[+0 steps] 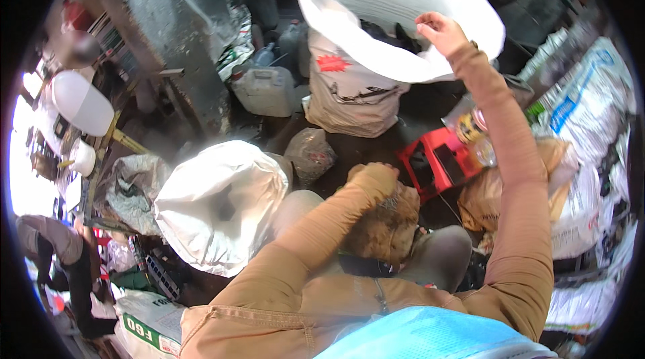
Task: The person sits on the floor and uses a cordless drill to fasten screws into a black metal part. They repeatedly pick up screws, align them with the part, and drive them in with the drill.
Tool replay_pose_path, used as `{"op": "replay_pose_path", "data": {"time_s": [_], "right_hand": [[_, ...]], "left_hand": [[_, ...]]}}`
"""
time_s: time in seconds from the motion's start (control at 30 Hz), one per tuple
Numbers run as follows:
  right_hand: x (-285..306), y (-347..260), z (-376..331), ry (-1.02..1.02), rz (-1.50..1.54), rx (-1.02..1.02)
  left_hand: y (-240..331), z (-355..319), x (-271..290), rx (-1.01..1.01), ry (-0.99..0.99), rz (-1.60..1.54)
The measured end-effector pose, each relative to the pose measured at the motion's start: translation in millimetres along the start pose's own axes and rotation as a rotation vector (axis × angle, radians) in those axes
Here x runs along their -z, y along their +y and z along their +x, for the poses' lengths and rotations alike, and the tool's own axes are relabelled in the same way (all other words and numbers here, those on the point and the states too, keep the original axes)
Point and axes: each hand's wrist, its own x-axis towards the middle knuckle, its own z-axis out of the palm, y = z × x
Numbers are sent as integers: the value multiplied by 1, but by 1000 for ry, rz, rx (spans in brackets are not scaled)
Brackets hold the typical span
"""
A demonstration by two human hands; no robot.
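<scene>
Over the near rim of a tall white sack [349, 94], my right hand [440, 33] is held with its fingers loosely apart. Nothing shows in that hand, and dark pieces [386, 38] lie inside the sack's wide mouth. My left hand [376, 177] is closed at the upper edge of a stained brown bag [390, 228] between my knees. The sleeve partly covers that hand, and its fingertips are hard to make out. To the left of this bag stands a white sack with an open mouth [201, 204].
A red plastic crate-like piece [440, 164] lies right of the brown bag, beside clear bottles [480, 144]. Jerrycans [265, 92] stand at the back left. Filled sacks [584, 104] line the right side. A small knotted bag [310, 156] rests between the two white sacks.
</scene>
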Motion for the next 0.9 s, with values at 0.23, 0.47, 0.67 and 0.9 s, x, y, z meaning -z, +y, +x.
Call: {"op": "replay_pose_path", "data": {"time_s": [0.23, 0.47, 0.67, 0.9], "right_hand": [[-78, 158, 173, -421, -965, -405], [-89, 275, 199, -325, -1060, -475], [-80, 314, 191, -205, -1013, -547], [-15, 220, 181, -18, -1107, -80]], "left_hand": [[15, -26, 35, -39, -273, -295], [25, -22, 32, -27, -223, -413], [23, -11, 31, -6, -179, -422], [20, 1, 43, 8, -80, -384]]}}
